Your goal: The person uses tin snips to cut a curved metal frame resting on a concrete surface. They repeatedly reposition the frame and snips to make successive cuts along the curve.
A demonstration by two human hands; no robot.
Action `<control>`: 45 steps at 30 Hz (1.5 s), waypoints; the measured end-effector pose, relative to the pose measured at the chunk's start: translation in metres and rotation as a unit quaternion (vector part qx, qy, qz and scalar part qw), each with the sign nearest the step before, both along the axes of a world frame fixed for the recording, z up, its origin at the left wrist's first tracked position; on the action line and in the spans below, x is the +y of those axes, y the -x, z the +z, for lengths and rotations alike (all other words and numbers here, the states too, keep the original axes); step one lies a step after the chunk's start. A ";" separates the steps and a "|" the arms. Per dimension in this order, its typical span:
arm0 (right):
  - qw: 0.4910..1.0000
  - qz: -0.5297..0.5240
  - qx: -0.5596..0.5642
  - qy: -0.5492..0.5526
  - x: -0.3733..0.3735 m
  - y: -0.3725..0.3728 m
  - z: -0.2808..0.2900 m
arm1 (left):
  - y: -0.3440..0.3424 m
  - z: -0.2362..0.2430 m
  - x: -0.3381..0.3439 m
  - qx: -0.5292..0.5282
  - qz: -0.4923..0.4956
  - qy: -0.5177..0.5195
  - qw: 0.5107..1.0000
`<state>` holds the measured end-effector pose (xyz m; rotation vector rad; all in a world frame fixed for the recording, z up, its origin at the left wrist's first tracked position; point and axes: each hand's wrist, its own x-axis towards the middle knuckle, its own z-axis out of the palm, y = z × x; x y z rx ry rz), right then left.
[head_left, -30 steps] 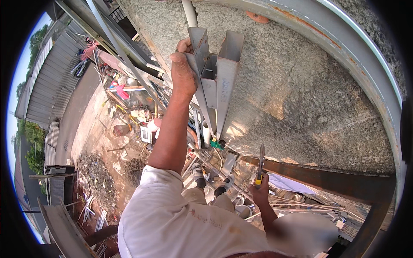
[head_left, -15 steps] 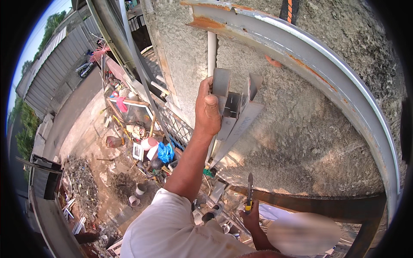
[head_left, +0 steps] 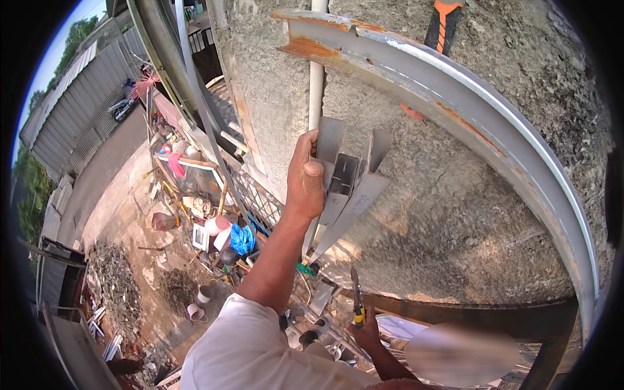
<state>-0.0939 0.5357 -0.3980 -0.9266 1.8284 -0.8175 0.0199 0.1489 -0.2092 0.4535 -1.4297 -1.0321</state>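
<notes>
My left hand (head_left: 307,185) is raised on an outstretched arm and closed around several long grey metal channels (head_left: 330,140). They stand nearly upright, bundled side by side, with their open ends up; its thumb faces me. Lower down, near the wall's foot, my right hand (head_left: 367,333) is closed around what look like tin snips (head_left: 357,304), with a narrow dark end pointing up and a yellow-and-black handle. The snips are apart from the channels. The finger details of the right hand are small.
A rusty grey steel beam (head_left: 455,84) curves across the rough concrete wall (head_left: 422,214). An orange-and-black object (head_left: 444,27) is above it. A pale pipe (head_left: 316,91) runs down the wall. Far below left lie a blue plastic bag (head_left: 242,239), buckets (head_left: 196,312) and rubble (head_left: 117,279).
The whole view has shifted slightly. My left hand and the channels sit a little lower, still gripped. The snips in my right hand have moved left.
</notes>
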 end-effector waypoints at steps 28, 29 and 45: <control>0.989 -0.036 0.126 0.062 -0.031 0.025 0.090 | 0.017 0.223 -0.175 -0.041 0.335 0.475 0.813; 0.993 -0.031 0.097 0.061 -0.035 0.023 0.094 | 0.018 0.225 -0.174 -0.043 0.326 0.473 0.817; 0.985 0.026 0.120 0.120 -0.095 -0.004 0.157 | 0.014 0.222 -0.172 -0.029 0.157 0.391 0.906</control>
